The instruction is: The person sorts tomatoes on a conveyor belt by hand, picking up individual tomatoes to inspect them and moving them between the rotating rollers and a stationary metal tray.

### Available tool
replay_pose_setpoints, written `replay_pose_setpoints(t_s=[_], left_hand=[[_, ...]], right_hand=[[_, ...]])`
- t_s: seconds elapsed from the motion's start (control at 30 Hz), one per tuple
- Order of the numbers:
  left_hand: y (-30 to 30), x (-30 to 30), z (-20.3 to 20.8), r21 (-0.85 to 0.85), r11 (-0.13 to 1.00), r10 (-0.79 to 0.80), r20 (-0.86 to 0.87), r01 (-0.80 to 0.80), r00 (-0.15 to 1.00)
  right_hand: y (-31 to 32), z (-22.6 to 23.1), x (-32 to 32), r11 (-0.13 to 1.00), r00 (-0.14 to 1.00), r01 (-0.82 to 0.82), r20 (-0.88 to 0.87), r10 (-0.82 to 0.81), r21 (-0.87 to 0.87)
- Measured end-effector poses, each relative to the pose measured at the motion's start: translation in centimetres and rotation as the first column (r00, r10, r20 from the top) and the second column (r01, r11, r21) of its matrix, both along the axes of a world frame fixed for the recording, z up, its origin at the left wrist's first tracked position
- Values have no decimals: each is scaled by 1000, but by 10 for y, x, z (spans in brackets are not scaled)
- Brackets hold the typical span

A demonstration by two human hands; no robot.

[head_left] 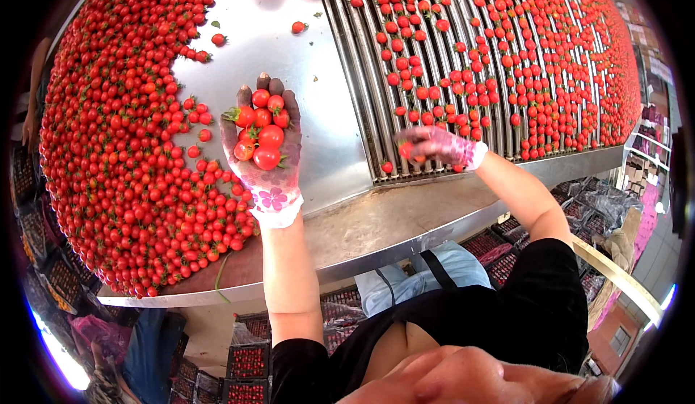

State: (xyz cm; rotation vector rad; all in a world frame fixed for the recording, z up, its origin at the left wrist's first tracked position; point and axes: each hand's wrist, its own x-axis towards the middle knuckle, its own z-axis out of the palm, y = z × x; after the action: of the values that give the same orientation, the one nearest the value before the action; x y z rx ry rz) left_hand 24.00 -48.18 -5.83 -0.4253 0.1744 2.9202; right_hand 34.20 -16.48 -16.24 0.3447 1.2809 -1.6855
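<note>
My left hand (pixel 275 179), in a white and purple flowered glove with dark-stained fingers, is palm up over the metal sheet. Several red cherry tomatoes (pixel 271 136) rest in its cupped palm, some with green stems. To the right, my right hand (pixel 443 145) reaches palm down over the near end of the roller conveyor (pixel 356 78), in a matching glove. Its fingers are bent around a cherry tomato (pixel 405 149), partly hidden by them. More cherry tomatoes (pixel 470 89) lie in the grooves between the metal rollers around that hand.
A large heap of cherry tomatoes (pixel 130 150) covers the left of the table. A few loose ones lie on the shiny metal sheet (pixel 318 129). The table's metal edge (pixel 347 265) runs in front of me. Crates of tomatoes (pixel 246 361) stand below, and another person's arm (pixel 32 107) shows at far left.
</note>
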Motion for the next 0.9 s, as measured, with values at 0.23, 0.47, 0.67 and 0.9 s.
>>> replay_pose_setpoints(t_s=[0.23, 0.47, 0.67, 0.9], left_hand=[[15, 4, 1, -447, 894, 22, -9, -23, 1000], [41, 27, 7, -653, -385, -414, -509, -652, 755], [95, 75, 26, -817, -229, -577, -324, -529, 750], [149, 184, 67, -757, -34, -847, -325, -653, 420]], right_hand=[[-131, 57, -64, 322, 704, 551, 222, -675, -770], [-199, 110, -58, 571, 525, 618, -257, -811, -541], [-144, 114, -1, 376, 322, 764, -196, -926, -524], [-85, 124, 142, 125, 200, 866, 107, -974, -483]])
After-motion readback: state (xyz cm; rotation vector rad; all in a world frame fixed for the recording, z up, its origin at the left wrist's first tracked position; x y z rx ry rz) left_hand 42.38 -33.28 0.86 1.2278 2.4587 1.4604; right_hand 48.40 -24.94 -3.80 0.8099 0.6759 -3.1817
